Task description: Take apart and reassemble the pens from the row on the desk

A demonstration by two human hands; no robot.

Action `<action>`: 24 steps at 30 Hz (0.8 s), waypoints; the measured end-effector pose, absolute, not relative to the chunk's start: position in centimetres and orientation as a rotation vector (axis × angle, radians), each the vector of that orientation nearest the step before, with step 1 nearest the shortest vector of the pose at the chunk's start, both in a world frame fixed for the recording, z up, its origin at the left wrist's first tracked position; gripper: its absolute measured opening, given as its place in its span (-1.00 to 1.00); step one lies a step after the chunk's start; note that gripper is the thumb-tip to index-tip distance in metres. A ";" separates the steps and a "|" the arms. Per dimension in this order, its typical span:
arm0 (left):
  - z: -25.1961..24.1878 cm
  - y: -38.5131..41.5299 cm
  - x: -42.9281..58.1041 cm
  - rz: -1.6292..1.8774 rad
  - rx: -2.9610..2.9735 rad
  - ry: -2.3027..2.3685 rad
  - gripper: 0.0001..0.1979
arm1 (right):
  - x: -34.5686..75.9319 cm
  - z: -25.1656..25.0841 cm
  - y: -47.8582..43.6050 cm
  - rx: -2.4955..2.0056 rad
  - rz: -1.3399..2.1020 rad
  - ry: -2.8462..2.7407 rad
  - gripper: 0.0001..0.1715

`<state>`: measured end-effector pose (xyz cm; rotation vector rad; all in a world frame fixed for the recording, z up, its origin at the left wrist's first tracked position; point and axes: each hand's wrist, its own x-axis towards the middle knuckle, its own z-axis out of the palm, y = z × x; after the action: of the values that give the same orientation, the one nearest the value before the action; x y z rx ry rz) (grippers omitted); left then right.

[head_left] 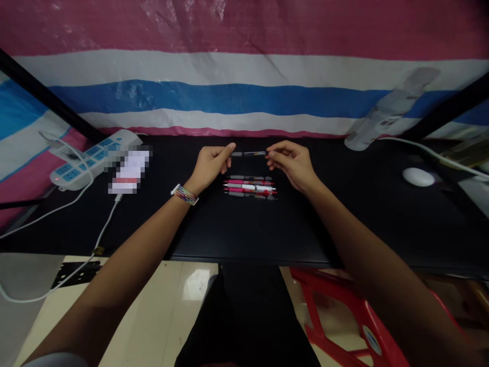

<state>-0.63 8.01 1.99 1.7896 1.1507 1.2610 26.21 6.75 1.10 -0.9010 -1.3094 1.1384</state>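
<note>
A dark pen with a clear barrel (250,153) is stretched level between my two hands above the black desk (244,229). My left hand (214,162) pinches its left end between thumb and fingers. At the other end, the fingertips of my right hand (289,162) close on the pen's tip. Just below, nearer to me, several pens (250,187) lie side by side in a row, some pink or red, one white, others grey and black. A woven colourful band (185,194) circles my left wrist.
A white power strip (95,159) and a blurred-out phone (130,171) on a cable lie at the left. A clear bottle (382,117) and a white mouse (418,177) are at the right. A red stool (344,311) stands below the desk edge.
</note>
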 end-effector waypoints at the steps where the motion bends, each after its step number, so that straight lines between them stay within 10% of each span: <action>1: 2.0 8.0 -0.6 1.250 1.783 1.169 -0.17 | 26.2 1.1 6.7 -0.903 1.151 -1.296 -0.68; 19: 1.4 8.4 -0.6 1.299 1.735 1.234 -0.14 | 26.0 1.2 6.5 -0.901 1.178 -1.306 -0.66; 24: 1.4 8.8 -0.8 1.317 1.662 1.108 -0.54 | 25.8 0.9 6.6 -0.904 1.206 -1.226 -0.65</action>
<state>-0.77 8.75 1.43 1.6621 1.1082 1.3168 25.82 6.57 0.95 -0.9040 -1.2262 1.2055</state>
